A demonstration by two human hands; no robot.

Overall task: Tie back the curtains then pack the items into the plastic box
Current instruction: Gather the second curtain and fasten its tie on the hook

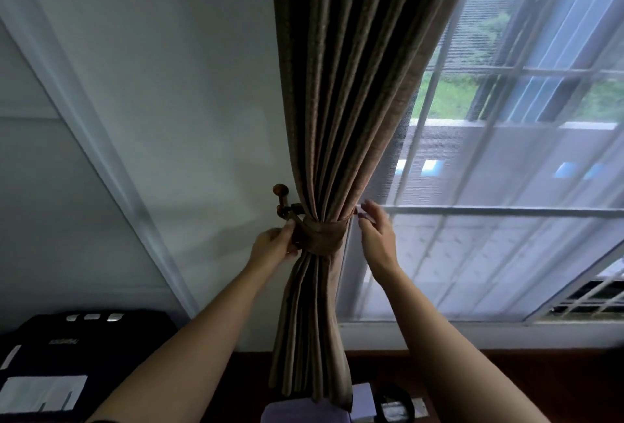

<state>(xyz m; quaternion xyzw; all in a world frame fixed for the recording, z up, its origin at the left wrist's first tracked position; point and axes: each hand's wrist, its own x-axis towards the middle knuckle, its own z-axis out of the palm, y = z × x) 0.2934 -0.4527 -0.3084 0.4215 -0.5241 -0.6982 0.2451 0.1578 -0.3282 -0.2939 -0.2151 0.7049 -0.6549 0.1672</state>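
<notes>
Forearms [189, 355] raised, we are hooking the curtain tieback [320, 236], left hand [273, 248] gripping it, right hand [376, 236] hovering open; next likely seating its loop.

Worktop [506, 375]: dark reddish-brown wood across the lower right of the frame, below the window sill. Lying on it at bottom centre: a lavender box [304, 412], a small pale carton [363, 397] just beside it, a black round item [396, 402] of unclear identity, and a pale card [419, 406] right of that
</notes>
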